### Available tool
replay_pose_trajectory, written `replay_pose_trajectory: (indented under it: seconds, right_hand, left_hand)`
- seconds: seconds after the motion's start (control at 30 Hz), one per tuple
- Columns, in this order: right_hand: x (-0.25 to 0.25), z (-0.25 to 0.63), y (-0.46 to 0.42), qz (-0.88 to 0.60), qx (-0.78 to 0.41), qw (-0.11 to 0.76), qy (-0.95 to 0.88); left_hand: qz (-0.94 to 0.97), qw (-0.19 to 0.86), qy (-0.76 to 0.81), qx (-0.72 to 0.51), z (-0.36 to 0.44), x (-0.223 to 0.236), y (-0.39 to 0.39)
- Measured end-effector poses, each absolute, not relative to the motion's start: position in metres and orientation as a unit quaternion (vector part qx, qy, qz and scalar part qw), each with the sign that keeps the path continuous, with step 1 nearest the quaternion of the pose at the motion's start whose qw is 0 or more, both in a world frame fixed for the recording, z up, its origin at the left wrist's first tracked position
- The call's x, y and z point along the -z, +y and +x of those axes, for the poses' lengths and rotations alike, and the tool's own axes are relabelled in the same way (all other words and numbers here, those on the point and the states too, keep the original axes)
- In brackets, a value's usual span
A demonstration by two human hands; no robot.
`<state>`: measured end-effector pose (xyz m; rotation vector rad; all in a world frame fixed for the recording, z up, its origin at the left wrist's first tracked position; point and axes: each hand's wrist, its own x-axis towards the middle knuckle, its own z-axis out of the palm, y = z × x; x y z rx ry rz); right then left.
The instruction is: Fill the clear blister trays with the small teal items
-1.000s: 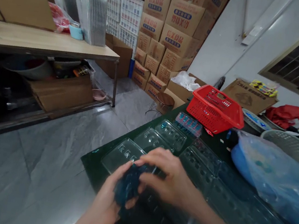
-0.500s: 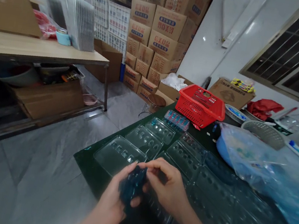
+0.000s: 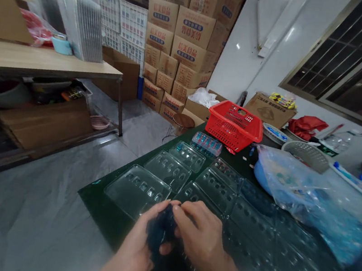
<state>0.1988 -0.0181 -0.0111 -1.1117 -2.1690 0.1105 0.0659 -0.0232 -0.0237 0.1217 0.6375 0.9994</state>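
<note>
Cupped in my left hand (image 3: 142,237) is a dark teal, shiny clump of small pieces (image 3: 161,231); its exact kind is too blurred to tell. My right hand (image 3: 201,232) is closed, its thumb and fingertips pinched together at the top of the clump. Whether a single piece sits between those fingertips is hidden. Just beyond my hands, clear plastic blister trays (image 3: 140,188) with small moulded hollows lie in rows on the dark green table (image 3: 98,193). One tray (image 3: 187,155) farther back has a teal piece in its left corner.
Behind the trays are a filled pack (image 3: 206,144) with blue and pink pieces and a red basket (image 3: 233,128). To the right, a plastic bag (image 3: 310,188) spreads over a blue basin, near a grey colander (image 3: 306,155). Stacked cartons (image 3: 191,50) stand beyond a round stool (image 3: 183,122).
The view has turned slightly right, so the surroundings sit farther left. My left hand still holds the clump; my right fingers have closed in nearer to its top.
</note>
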Motion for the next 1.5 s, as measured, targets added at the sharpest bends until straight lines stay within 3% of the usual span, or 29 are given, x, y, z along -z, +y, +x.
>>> replay_pose_trajectory:
  seconds: [0.27, 0.5, 0.77, 0.9, 1.17, 1.5]
  right_hand:
    - [0.008, 0.201, -0.022, -0.413, -0.024, 0.338, -0.845]
    - [-0.003, 0.196, -0.024, -0.444, -0.199, 0.403, -0.775]
    - [-0.006, 0.208, -0.027, -0.505, -0.375, 0.371, -0.683]
    - [0.0, 0.208, -0.031, -0.529, -0.345, 0.367, -0.684]
    - [-0.006, 0.205, -0.034, -0.573, -0.138, 0.321, -0.741]
    - [0.001, 0.208, -0.033, -0.537, -0.214, 0.318, -0.752]
  left_hand:
    - [0.099, 0.842, 0.283, -0.448, 0.068, 0.026, -0.035]
    - [0.131, 0.829, 0.291, -0.459, 0.067, 0.019, -0.04]
    - [0.173, 0.821, 0.304, -0.452, 0.075, 0.02, -0.043]
    - [0.212, 0.8, 0.337, -0.448, 0.083, 0.015, -0.047]
    - [0.216, 0.789, 0.362, -0.447, 0.082, 0.006, -0.049]
    - [0.239, 0.798, 0.344, -0.434, 0.078, 0.024, -0.047]
